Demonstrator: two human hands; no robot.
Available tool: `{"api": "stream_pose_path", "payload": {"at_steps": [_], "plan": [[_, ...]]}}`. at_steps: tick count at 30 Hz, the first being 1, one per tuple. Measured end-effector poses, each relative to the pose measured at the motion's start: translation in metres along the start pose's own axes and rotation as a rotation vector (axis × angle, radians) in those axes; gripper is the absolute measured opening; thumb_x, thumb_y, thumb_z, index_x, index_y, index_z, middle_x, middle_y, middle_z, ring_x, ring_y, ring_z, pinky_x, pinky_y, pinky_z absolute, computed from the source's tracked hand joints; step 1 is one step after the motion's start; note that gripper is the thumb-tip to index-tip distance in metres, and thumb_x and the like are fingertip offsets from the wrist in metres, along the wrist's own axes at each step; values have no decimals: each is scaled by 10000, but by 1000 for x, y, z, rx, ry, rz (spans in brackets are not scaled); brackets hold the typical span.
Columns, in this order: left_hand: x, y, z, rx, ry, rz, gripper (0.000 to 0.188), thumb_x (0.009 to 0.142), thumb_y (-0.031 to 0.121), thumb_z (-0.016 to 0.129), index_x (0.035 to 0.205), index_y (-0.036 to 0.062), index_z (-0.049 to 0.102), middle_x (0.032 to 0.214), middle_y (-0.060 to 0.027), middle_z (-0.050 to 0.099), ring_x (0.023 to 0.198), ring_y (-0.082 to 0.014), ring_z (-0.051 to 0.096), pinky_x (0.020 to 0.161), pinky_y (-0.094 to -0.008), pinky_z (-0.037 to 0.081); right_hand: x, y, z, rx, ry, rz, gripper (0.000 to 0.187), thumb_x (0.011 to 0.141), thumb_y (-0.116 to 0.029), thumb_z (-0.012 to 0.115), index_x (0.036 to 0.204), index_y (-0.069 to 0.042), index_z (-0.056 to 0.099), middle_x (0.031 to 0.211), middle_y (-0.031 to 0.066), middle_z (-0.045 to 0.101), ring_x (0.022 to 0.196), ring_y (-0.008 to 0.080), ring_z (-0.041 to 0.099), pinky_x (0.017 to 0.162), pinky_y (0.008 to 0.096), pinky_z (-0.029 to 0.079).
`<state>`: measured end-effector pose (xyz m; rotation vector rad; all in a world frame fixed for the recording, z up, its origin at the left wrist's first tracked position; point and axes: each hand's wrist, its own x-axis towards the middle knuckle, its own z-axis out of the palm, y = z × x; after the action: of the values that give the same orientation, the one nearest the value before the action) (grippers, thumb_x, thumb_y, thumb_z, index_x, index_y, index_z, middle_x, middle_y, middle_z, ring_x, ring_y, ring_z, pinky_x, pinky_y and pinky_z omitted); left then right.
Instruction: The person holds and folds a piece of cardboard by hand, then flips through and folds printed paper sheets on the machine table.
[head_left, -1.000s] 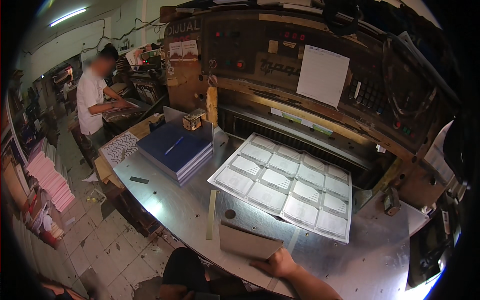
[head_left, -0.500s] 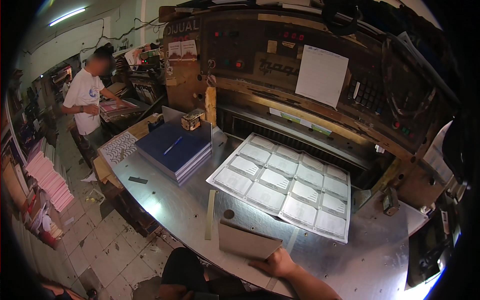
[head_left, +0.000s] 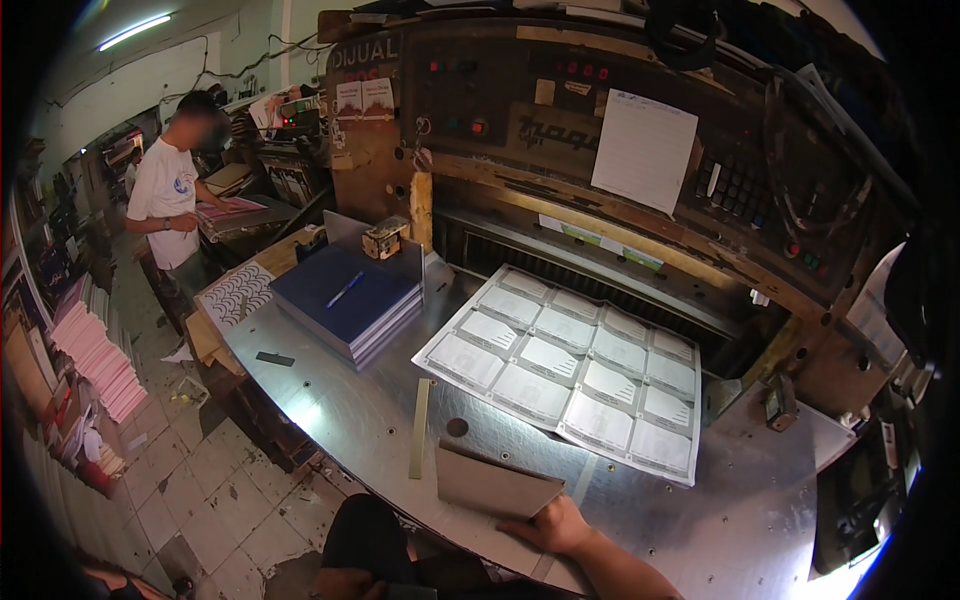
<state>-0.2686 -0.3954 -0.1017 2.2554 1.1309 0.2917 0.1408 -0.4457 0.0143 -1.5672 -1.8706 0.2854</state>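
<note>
Near the front edge of the metal table, my right hand (head_left: 556, 526) is closed around the right end of a flat grey-brown board (head_left: 498, 482). Whether it is cardboard or wood, I cannot tell. Just beyond it lies a large printed sheet (head_left: 610, 385), covered in a grid of grey and white panels and reaching under the machine's front. A narrow yellowish strip (head_left: 420, 430) rests left of the board. At the lower edge, what seems to be my left hand (head_left: 346, 582) shows dimly by my dark-clothed leg, its fingers unclear.
Left on the metal table (head_left: 330, 385) stands a dark blue stack (head_left: 330, 305) with a blue pen (head_left: 345, 290) on top, against an upright metal plate. The big machine (head_left: 480, 130) spans the back. A person (head_left: 170, 190) works at far left, beyond pink paper piles (head_left: 98, 350).
My right hand and the board stay in place. The person at far left has shifted an arm slightly over their work surface.
</note>
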Motion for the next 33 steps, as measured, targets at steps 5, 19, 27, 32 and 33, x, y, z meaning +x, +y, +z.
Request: {"api": "stream_pose_path", "payload": {"at_steps": [5, 19, 27, 32, 33], "plan": [[1, 2, -2, 17, -9, -1, 417, 911, 439, 641, 771, 46, 644, 747, -195, 651, 694, -413, 629, 643, -505, 482, 1, -3, -2, 5, 4, -11, 339, 844, -304, 786, 1086, -73, 728, 1033, 181, 718, 909, 404, 680, 803, 453, 557], [0, 7, -6, -7, -9, -9, 421, 902, 435, 650, 736, 49, 629, 706, -184, 633, 653, -406, 613, 614, -503, 473, 1, -3, -2, -23, -7, -20, 337, 847, -299, 779, 1086, -69, 725, 1055, 176, 716, 934, 400, 682, 819, 460, 549], [1, 9, -8, 26, -27, -22, 423, 906, 439, 637, 746, 48, 631, 720, -190, 636, 665, -410, 611, 617, -500, 467, 1, -3, -1, -5, -15, 2, 338, 850, -301, 777, 1091, -71, 723, 1053, 181, 716, 938, 405, 681, 815, 467, 551], [2, 11, -11, 28, -61, -34, 429, 908, 446, 632, 756, 45, 631, 738, -194, 640, 681, -406, 613, 628, -499, 468, 0, 0, 0, 8, -8, 4, 337, 846, -306, 782, 1076, -66, 730, 1034, 186, 717, 922, 408, 681, 806, 465, 552], [2, 11, -11, 27, -53, -28, 433, 908, 448, 632, 754, 43, 630, 735, -195, 640, 678, -405, 612, 629, -498, 468, 0, 1, 0, 9, -4, -5, 335, 844, -307, 783, 1068, -63, 733, 1028, 187, 718, 914, 409, 680, 799, 464, 553]]}}
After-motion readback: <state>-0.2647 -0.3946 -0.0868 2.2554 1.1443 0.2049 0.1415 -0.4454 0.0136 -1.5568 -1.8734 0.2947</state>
